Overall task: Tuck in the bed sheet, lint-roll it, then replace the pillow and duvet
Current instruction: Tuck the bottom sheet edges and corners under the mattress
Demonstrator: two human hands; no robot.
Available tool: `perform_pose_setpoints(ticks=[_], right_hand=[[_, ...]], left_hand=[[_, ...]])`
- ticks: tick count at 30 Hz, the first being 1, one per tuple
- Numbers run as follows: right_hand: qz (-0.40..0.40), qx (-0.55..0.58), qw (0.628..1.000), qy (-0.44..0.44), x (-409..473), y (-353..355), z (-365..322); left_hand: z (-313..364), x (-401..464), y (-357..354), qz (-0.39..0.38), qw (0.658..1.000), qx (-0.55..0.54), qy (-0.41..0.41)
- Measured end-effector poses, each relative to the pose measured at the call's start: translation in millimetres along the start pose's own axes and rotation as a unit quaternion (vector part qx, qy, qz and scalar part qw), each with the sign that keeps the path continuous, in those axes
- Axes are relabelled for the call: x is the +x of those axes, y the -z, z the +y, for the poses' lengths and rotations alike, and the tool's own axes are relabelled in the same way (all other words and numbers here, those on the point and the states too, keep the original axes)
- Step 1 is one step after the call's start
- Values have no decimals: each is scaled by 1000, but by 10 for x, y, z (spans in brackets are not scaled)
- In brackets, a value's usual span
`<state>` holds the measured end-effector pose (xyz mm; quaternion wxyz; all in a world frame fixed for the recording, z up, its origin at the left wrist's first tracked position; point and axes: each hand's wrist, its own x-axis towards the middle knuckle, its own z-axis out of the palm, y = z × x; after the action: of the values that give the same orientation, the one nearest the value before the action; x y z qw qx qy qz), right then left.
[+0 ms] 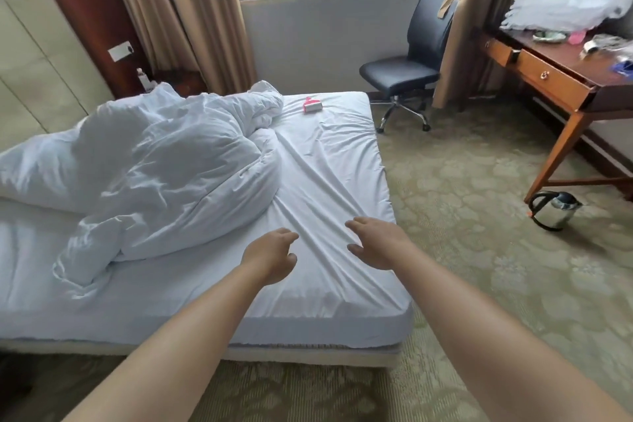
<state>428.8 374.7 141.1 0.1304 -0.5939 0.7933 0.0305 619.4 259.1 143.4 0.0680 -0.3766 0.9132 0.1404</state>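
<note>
I have both arms stretched out over the near corner of the bed. My left hand and right hand hover side by side just above the wrinkled white bed sheet, fingers loosely spread and slightly bent, holding nothing. The duvet lies bunched toward the headboard side, with a pillow partly showing beneath it. The pink lint roller rests on the sheet at the far corner, near the office chair.
</note>
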Motion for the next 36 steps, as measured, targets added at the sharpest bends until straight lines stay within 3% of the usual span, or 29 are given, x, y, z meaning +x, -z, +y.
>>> perform_pose_setpoints(ticks=[5, 12, 19, 29, 36], right_hand=[[19, -49, 999, 8, 571, 278, 571], [-13, -70, 996, 50, 1192, 582, 1347], [-11, -54, 996, 66, 1744, 755, 2300], [1, -53, 983, 175, 3047, 1291, 3791], [-4, -77, 971, 225, 4357, 1715, 4368]], left_hand=[[236, 758, -15, 15, 1000, 1, 15], [690, 1773, -23, -51, 996, -13, 68], [1329, 2675, 81, -80, 994, 12, 70], [2321, 4143, 375, -10, 990, 11, 139], [2222, 5233, 670, -10, 978, 6, 210]])
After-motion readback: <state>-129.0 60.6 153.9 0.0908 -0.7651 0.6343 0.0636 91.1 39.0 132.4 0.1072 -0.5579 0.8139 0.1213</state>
